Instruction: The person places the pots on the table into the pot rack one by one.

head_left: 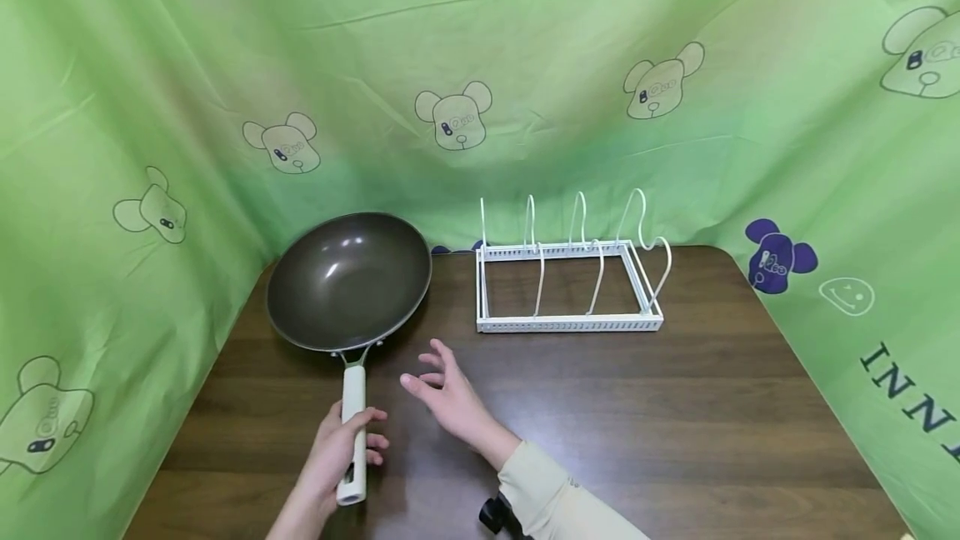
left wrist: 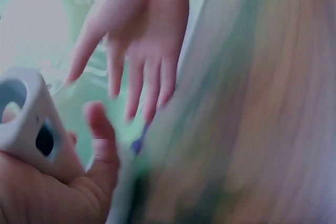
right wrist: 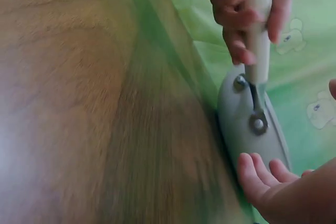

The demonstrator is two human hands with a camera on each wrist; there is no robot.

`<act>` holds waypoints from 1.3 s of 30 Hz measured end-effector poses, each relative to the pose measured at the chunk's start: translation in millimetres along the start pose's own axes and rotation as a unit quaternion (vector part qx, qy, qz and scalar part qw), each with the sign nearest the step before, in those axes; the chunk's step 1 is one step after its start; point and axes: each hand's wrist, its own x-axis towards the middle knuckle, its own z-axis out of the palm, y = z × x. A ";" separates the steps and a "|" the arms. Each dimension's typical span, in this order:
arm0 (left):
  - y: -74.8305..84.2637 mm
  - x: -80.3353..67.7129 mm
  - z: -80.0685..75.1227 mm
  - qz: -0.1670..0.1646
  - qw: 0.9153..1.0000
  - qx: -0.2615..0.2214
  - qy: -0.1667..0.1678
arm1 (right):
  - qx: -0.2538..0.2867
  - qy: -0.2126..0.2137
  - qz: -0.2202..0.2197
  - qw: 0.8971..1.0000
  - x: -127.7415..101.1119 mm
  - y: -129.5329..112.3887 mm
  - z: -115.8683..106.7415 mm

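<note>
A dark wok-like frying pan [head_left: 348,282] with a pale handle [head_left: 353,398] is at the left of the table, its inside facing up. My left hand [head_left: 333,452] grips that handle near its end, thumb across the top; in the right wrist view its fingers [right wrist: 239,22] curl round the handle. To the right of the handle is my right hand [head_left: 453,402], fingers spread and holding nothing. The right wrist view shows it beside the pan's grey outer side [right wrist: 239,116], where touching cannot be told. Blur softens the left wrist view.
A white wire rack [head_left: 570,323] with several upright loops stands at the table's back, right of the pan. Green printed curtains [head_left: 525,40] surround the wooden table [head_left: 675,423]. A small black object [head_left: 493,513] shows beside the right sleeve.
</note>
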 end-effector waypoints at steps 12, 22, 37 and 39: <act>-27.0 -2.4 31.6 -0.075 0.969 -0.222 -0.076 | 0.177 -0.050 0.124 0.975 21.2 1.8 24.3; -40.5 -3.8 37.8 -0.092 0.959 -0.258 -0.069 | 0.257 -0.115 0.163 0.946 37.9 3.3 37.2; -54.9 -7.7 45.1 -0.088 0.970 -0.219 -0.060 | 0.280 -0.180 0.234 0.913 42.2 11.9 52.7; -53.7 -8.1 44.9 -0.087 0.972 -0.212 -0.052 | 0.280 -0.174 0.234 0.915 43.9 12.9 55.4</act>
